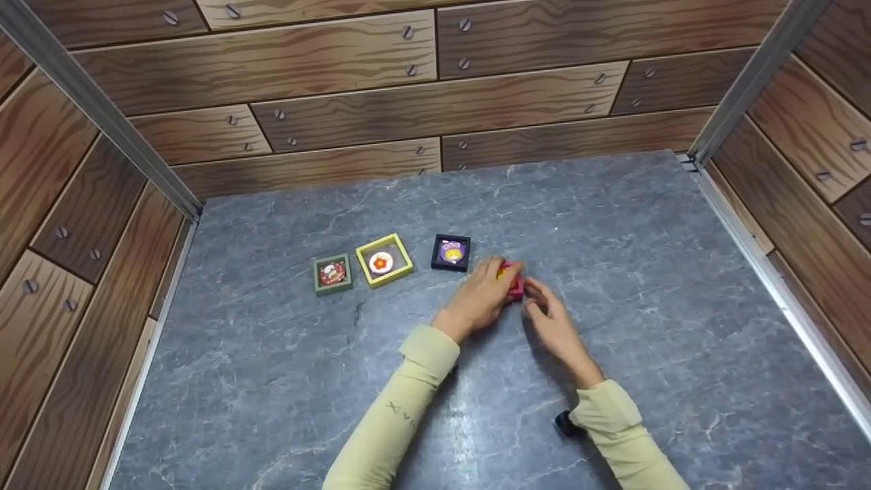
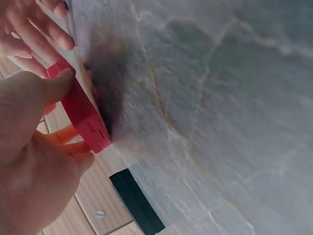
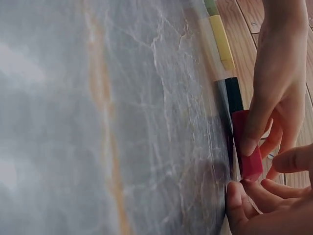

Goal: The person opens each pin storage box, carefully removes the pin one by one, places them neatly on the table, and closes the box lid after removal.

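Note:
My left hand [image 1: 482,296] grips a small square red frame [image 1: 515,289], with the thumb on its near side and the fingers over the far side. A yellow patch shows inside the frame, between the fingers. In the left wrist view the red frame [image 2: 83,110] stands low over the tabletop, its plain side wall facing the camera. Just to the right, my right hand [image 1: 554,327] has its loosely bent fingers beside the frame's right edge. The right wrist view shows those fingertips right at the near corner of the red frame [image 3: 252,166].
Left of the hands lie a black frame [image 1: 435,253] with a purple badge, a yellow frame [image 1: 392,278] with a red flower badge, and a green frame [image 1: 334,292] with a red badge. Wood-patterned walls [image 1: 340,116] enclose the grey marbled table [image 1: 272,381] at the back and sides.

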Available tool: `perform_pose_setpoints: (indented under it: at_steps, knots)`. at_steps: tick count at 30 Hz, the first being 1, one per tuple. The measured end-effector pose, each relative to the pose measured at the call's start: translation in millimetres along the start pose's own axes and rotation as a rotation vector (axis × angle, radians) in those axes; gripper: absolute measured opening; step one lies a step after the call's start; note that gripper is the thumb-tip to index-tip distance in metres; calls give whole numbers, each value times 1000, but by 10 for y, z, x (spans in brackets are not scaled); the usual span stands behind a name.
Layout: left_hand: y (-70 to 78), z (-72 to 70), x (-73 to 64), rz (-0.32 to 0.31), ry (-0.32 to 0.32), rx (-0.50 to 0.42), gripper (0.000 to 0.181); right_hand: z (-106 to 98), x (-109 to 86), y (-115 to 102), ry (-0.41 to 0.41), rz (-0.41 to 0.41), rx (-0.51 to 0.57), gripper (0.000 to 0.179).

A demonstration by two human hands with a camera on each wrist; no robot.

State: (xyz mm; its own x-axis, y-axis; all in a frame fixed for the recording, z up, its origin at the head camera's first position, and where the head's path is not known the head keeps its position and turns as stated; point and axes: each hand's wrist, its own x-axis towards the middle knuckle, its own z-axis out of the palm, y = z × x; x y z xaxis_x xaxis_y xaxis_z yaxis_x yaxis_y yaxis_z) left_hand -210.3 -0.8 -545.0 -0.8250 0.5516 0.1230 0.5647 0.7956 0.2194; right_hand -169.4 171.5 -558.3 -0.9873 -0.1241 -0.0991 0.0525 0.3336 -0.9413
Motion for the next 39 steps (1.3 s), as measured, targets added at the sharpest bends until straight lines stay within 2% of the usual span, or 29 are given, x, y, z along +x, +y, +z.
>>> perform_pose_setpoints:
  at_steps: [6,9,15,23,28,33,39]
  knots:
    - [21,-69,-134,26,11,-118,62,-3,-49,-36,7,9,104,49]
    - [40,-102,-198,43,10,-185,63,6,-76,-52,15,19,133,49]
    - [60,-136,-308,72,33,-259,62,23,-118,-58,48,44,162,47]
    - [29,-183,-502,49,16,-442,66,57,-174,-104,-10,79,259,49]
    - [11,-190,-605,72,17,-506,64,59,-201,-106,-33,113,245,50]
    - [-5,-222,-715,97,20,-538,66,51,-212,-77,-98,127,297,51]
    - [-20,-261,-880,105,6,-547,68,16,-242,-10,-279,114,393,55]
